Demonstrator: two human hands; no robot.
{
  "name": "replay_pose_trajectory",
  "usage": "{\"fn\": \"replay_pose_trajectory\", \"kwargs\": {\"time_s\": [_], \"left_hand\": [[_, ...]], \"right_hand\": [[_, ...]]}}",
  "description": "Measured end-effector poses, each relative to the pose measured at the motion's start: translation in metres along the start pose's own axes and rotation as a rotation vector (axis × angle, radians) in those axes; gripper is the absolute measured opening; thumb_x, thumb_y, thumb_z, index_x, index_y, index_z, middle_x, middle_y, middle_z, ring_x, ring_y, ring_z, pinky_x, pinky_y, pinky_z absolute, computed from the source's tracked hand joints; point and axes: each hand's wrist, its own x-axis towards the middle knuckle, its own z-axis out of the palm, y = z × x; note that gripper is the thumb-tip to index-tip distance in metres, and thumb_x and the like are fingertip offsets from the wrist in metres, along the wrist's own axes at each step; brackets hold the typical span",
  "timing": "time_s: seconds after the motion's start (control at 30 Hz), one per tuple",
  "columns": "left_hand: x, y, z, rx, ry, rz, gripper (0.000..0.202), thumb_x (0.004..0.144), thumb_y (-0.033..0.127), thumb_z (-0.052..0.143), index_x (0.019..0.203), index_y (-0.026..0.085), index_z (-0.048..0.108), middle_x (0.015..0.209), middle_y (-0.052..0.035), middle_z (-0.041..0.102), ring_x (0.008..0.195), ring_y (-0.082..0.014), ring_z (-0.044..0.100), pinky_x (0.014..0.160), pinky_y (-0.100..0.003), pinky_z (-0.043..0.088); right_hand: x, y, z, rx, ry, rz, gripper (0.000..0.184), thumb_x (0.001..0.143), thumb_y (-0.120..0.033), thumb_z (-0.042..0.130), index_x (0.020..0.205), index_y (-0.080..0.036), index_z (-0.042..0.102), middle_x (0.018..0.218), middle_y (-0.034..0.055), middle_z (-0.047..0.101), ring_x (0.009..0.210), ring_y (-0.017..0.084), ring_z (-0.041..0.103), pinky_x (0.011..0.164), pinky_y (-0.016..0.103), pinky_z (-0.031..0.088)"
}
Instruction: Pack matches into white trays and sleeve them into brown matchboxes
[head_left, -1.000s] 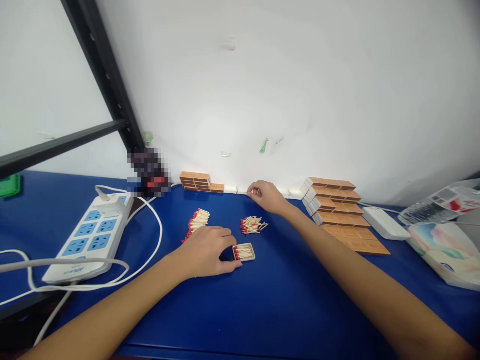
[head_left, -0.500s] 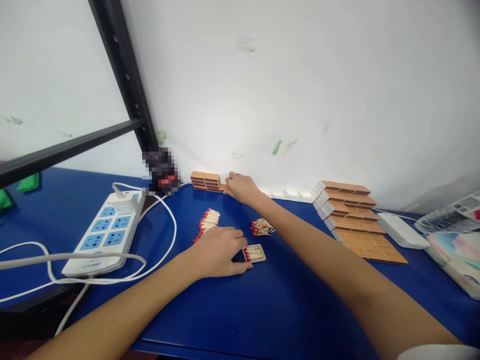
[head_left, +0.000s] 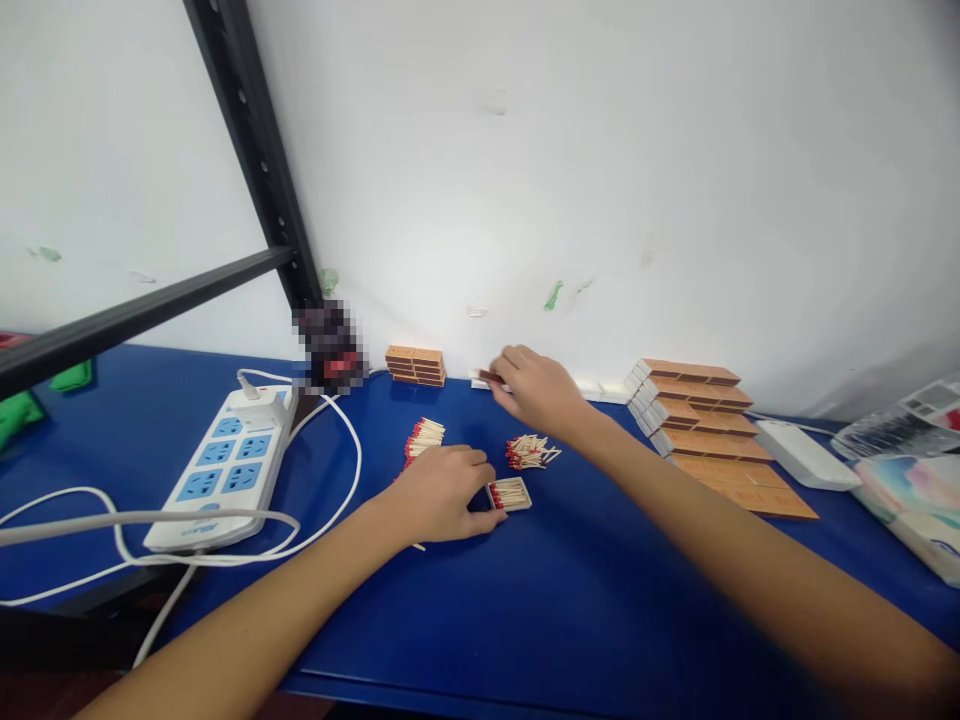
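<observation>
My left hand (head_left: 446,492) is closed around the left end of a small white matchbox tray (head_left: 511,494) filled with red-tipped matches. Thumb in front and fingers behind, it rests on the blue table. A fanned pile of matches (head_left: 424,435) lies behind that hand, partly covered by it. My right hand (head_left: 536,388) pinches a brown matchbox sleeve (head_left: 490,376) near the wall; the fingers hide much of it. Below and behind it is a row of white trays (head_left: 604,393). A loose heap of matches (head_left: 530,452) sits between the hands.
Stacked matchboxes (head_left: 415,366) stand at the back left, and a stepped stack of orange matchboxes (head_left: 697,420) at the right. A white power strip (head_left: 225,465) with looping cables lies left. A white adapter (head_left: 806,455) and a tissue pack (head_left: 911,505) are far right.
My right hand has moved right from beside the left matchbox stack, taking a matchbox sleeve with it. My left hand stays at the tray. The view has shifted slightly.
</observation>
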Motion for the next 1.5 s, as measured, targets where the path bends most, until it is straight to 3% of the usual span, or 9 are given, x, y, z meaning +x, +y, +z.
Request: {"fn": "replay_pose_trajectory", "kwargs": {"time_s": [0.13, 0.2, 0.33, 0.53, 0.7, 0.93, 1.07, 1.3, 1.5], "left_hand": [[-0.001, 0.0, -0.002, -0.004, 0.023, 0.008, 0.03, 0.092, 0.047, 0.07, 0.094, 0.017, 0.074, 0.088, -0.0046, 0.068, 0.085, -0.0225, 0.063, 0.072, -0.036, 0.047], [-0.001, 0.002, -0.002, -0.009, 0.035, 0.014, 0.031, 0.091, 0.046, 0.071, 0.097, 0.016, 0.075, 0.09, -0.0054, 0.068, 0.088, -0.0233, 0.062, 0.075, -0.037, 0.048], [0.0, 0.007, -0.002, -0.059, 0.082, 0.003, 0.045, 0.088, 0.053, 0.073, 0.112, 0.014, 0.075, 0.096, -0.0078, 0.067, 0.092, -0.0255, 0.06, 0.083, -0.041, 0.049], [0.007, 0.012, -0.001, -0.216, 0.143, 0.004, 0.027, 0.099, 0.041, 0.063, 0.108, 0.019, 0.076, 0.098, -0.0069, 0.068, 0.093, -0.0228, 0.057, 0.085, -0.039, 0.048], [0.011, 0.014, 0.002, -0.242, 0.126, -0.023, 0.023, 0.101, 0.036, 0.06, 0.1, 0.02, 0.076, 0.093, -0.0057, 0.068, 0.092, -0.0218, 0.056, 0.084, -0.038, 0.047], [0.004, 0.016, -0.008, -0.202, 0.038, -0.003, 0.037, 0.09, 0.044, 0.076, 0.118, 0.02, 0.074, 0.108, -0.007, 0.068, 0.103, -0.0252, 0.058, 0.093, -0.041, 0.047], [0.004, 0.013, -0.006, -0.157, 0.015, 0.016, 0.028, 0.096, 0.043, 0.071, 0.109, 0.019, 0.075, 0.098, -0.0062, 0.068, 0.098, -0.0243, 0.058, 0.087, -0.038, 0.047], [0.004, 0.002, -0.003, -0.176, 0.124, 0.015, 0.031, 0.094, 0.047, 0.074, 0.106, 0.019, 0.072, 0.097, -0.0049, 0.07, 0.092, -0.0218, 0.063, 0.084, -0.034, 0.048], [0.002, -0.004, 0.001, -0.211, 0.211, -0.051, 0.036, 0.095, 0.047, 0.074, 0.114, 0.017, 0.07, 0.103, -0.0068, 0.075, 0.091, -0.0224, 0.069, 0.082, -0.034, 0.052]], "right_hand": [[-0.094, 0.006, -0.029, 0.225, 0.027, 0.007, 0.009, 0.102, -0.029, 0.061, 0.097, -0.021, 0.061, 0.098, 0.0063, 0.066, 0.083, 0.02, 0.062, 0.07, 0.033, 0.048], [-0.133, 0.007, -0.032, 0.345, -0.062, 0.041, 0.008, 0.1, -0.03, 0.064, 0.096, -0.024, 0.061, 0.098, 0.0049, 0.065, 0.081, 0.02, 0.063, 0.068, 0.033, 0.049], [-0.172, 0.006, -0.024, 0.606, -0.183, 0.134, 0.02, 0.091, -0.039, 0.078, 0.095, -0.028, 0.061, 0.107, 0.0043, 0.069, 0.087, 0.023, 0.066, 0.072, 0.038, 0.056], [-0.17, 0.002, -0.006, 0.823, -0.172, 0.207, 0.032, 0.092, -0.04, 0.077, 0.119, -0.03, 0.064, 0.117, 0.0061, 0.07, 0.099, 0.025, 0.068, 0.081, 0.041, 0.059], [-0.166, -0.013, 0.001, 0.843, -0.053, 0.206, 0.027, 0.092, -0.038, 0.078, 0.115, -0.027, 0.068, 0.11, 0.0062, 0.071, 0.099, 0.024, 0.067, 0.084, 0.04, 0.058], [-0.165, -0.026, 0.003, 0.816, 0.015, 0.206, 0.027, 0.09, -0.035, 0.08, 0.112, -0.026, 0.068, 0.106, 0.0059, 0.072, 0.099, 0.025, 0.067, 0.088, 0.044, 0.058], [-0.164, -0.027, 0.006, 0.818, 0.035, 0.206, 0.03, 0.091, -0.037, 0.079, 0.117, -0.028, 0.068, 0.109, 0.0072, 0.072, 0.101, 0.027, 0.069, 0.086, 0.046, 0.061], [-0.155, -0.022, 0.004, 0.788, 0.093, 0.141, 0.03, 0.094, -0.039, 0.075, 0.12, -0.029, 0.067, 0.115, 0.009, 0.073, 0.099, 0.027, 0.071, 0.081, 0.046, 0.064], [-0.138, -0.018, -0.005, 0.787, 0.099, 0.113, 0.031, 0.095, -0.04, 0.074, 0.123, -0.029, 0.066, 0.117, 0.0092, 0.072, 0.099, 0.026, 0.071, 0.081, 0.044, 0.064]]}}
